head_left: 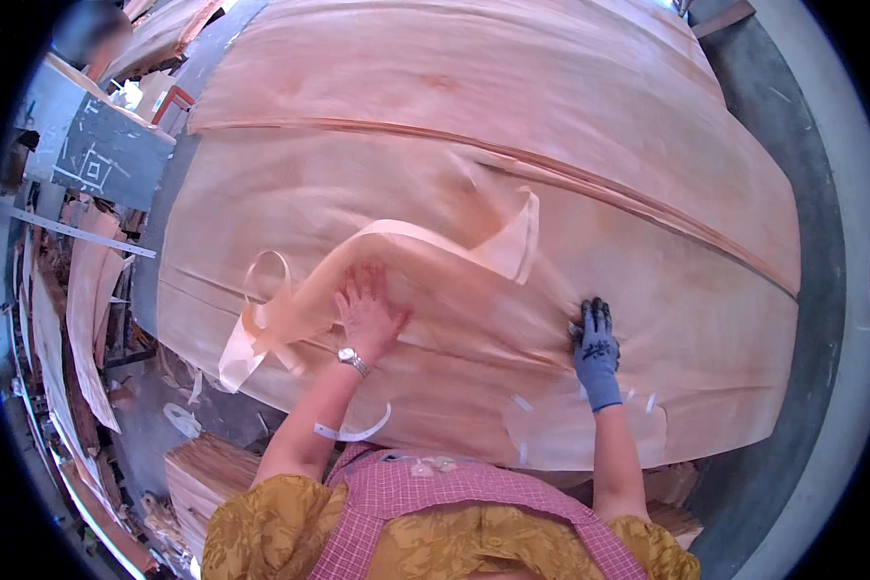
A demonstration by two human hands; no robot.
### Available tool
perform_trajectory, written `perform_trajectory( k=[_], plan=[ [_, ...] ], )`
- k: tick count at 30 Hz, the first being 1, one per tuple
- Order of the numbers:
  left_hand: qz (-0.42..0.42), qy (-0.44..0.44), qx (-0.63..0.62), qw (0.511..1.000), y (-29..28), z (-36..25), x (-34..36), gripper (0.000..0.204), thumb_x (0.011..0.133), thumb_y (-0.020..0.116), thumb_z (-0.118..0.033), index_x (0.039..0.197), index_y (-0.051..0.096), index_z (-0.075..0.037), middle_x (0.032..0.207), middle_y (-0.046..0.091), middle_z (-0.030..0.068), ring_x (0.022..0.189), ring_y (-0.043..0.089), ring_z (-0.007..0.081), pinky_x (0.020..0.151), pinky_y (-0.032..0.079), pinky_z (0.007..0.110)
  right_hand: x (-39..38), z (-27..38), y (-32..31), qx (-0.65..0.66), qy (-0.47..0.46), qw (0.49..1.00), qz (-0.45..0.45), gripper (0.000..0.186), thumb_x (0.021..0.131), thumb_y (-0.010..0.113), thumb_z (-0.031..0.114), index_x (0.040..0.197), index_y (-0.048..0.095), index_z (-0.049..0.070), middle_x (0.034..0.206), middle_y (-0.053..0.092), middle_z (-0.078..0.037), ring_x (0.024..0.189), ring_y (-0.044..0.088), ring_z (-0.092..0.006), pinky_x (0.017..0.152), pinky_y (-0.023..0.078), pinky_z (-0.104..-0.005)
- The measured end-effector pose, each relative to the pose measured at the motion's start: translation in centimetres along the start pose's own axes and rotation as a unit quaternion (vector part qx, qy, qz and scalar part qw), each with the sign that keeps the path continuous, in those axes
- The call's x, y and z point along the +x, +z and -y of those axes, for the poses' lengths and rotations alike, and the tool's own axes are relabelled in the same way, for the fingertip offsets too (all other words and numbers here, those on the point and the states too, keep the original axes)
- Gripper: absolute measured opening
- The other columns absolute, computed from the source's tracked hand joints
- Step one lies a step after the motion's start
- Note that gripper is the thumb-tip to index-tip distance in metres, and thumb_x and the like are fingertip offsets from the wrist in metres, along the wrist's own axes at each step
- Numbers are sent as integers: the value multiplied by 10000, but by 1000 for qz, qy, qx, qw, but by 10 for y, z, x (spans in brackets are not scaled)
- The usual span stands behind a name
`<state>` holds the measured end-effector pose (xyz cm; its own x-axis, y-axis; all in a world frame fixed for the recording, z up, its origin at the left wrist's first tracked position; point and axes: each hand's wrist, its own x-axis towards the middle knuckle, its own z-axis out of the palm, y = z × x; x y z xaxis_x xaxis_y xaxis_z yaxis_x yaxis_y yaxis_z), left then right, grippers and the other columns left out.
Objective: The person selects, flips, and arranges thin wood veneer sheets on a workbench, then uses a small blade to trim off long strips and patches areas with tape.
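Large thin wood veneer sheets (696, 348) cover the work surface, with long dark seams across them. My bare left hand (367, 314), a watch on its wrist, lies with fingers spread on the veneer beside a curled, lifted strip (416, 239) that twists into loops at its left end. My right hand (596, 343), in a blue-grey glove with dark fingertips, rests flat on the sheet near that strip's right end, fingers extended. A pale tape strip (353, 432) hangs at my left forearm. Short tape pieces (521, 403) sit on a lighter veneer patch near the front edge.
At the left are a grey board (106, 155) with white markings, a long pale perforated strip (77, 230) and loose veneer offcuts (92, 319). A veneer stack (198, 483) sits below the sheet's front left. A dark rim (797, 377) borders the sheets at the right.
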<state>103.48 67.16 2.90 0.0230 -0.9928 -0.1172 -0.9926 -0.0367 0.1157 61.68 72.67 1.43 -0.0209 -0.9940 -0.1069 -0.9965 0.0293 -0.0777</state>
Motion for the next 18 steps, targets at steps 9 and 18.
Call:
perform_trajectory(
  k=[9, 18],
  plan=[
    [-178, -33, 50, 982, 2, 68, 23, 807, 836, 625, -433, 1490, 289, -101, 1456, 397, 167, 1349, 354, 366, 1077, 269, 566, 32, -74, -4, -81, 125, 987, -63, 510, 989, 454, 327, 1439, 406, 91, 1491, 378, -188, 1395, 320, -364, 1085, 373, -469],
    [33, -260, 21, 965, -33, 201, 57, 862, 854, 543, -566, 1540, 188, -186, 1584, 213, 156, 1447, 197, 394, 1151, 54, 623, 35, -137, 38, -41, 139, 988, -57, 519, 1011, 407, 338, 1447, 385, 56, 1462, 386, -254, 1369, 335, -414, 1134, 292, -467]
  ],
)
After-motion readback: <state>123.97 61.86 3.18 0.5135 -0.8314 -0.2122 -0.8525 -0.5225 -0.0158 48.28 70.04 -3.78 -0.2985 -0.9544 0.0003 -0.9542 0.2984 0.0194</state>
